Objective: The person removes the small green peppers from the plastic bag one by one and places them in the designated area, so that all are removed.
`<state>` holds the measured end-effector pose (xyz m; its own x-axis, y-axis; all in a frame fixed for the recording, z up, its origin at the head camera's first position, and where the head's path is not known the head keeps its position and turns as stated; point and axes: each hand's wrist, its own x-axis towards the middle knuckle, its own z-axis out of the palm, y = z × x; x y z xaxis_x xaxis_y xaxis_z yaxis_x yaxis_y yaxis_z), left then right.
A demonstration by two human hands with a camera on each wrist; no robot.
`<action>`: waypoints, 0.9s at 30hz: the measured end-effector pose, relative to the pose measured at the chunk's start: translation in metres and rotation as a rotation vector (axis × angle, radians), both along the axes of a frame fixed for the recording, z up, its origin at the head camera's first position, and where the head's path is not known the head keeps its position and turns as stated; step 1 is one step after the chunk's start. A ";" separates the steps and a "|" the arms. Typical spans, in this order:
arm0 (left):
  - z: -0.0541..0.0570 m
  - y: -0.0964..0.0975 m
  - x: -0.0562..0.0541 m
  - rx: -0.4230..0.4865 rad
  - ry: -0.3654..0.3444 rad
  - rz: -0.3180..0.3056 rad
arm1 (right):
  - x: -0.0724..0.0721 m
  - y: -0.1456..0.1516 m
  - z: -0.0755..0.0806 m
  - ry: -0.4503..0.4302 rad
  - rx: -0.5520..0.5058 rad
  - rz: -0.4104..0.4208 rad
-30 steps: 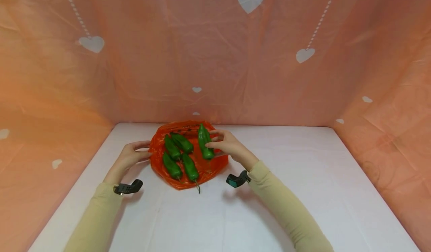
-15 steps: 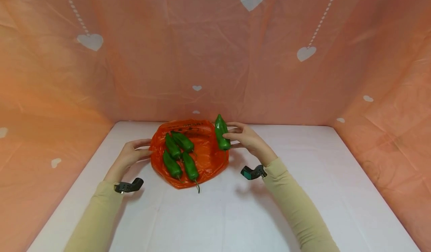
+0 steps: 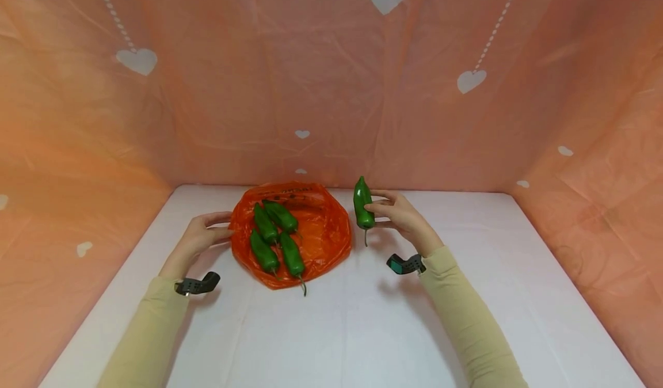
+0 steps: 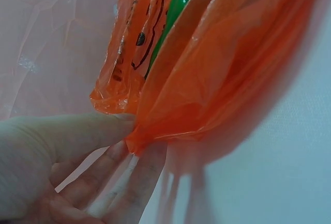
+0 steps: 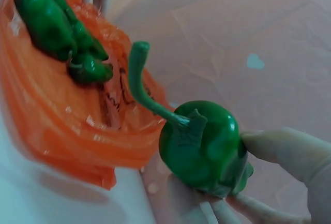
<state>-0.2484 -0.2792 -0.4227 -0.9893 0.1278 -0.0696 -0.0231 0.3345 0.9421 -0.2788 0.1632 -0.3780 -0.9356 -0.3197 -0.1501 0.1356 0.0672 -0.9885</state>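
Observation:
An orange plastic bag (image 3: 323, 235) lies spread on the white table with several green peppers (image 3: 265, 253) on it, left of centre in the head view. At its left edge my left hand (image 3: 199, 238) pinches the plastic between thumb and fingers, as the left wrist view shows at the bag's gathered edge (image 4: 137, 141). My right hand (image 3: 404, 218) grips another green pepper (image 3: 363, 204) just right of the bag, raised over the table with its stem pointing down toward me. In the right wrist view, this pepper (image 5: 199, 146) shows its curved stem, with thumb and fingers around its body.
The white table (image 3: 290, 342) reaches toward me and to the right. Behind it and on both sides hangs an orange cloth (image 3: 336, 88) printed with white hearts. Black camera mounts (image 3: 406, 264) sit on both wrists.
My right hand has carried its pepper rightward, from over the bag to beside it, and its stem now shows. The left hand keeps its place at the bag's edge.

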 end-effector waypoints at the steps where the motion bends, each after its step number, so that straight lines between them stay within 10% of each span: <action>1: 0.000 0.000 0.000 -0.002 -0.001 0.001 | 0.000 0.002 -0.002 0.000 0.003 0.000; 27: -0.004 -0.004 -0.006 0.008 0.002 -0.011 | -0.008 0.024 -0.042 -0.059 -0.004 -0.076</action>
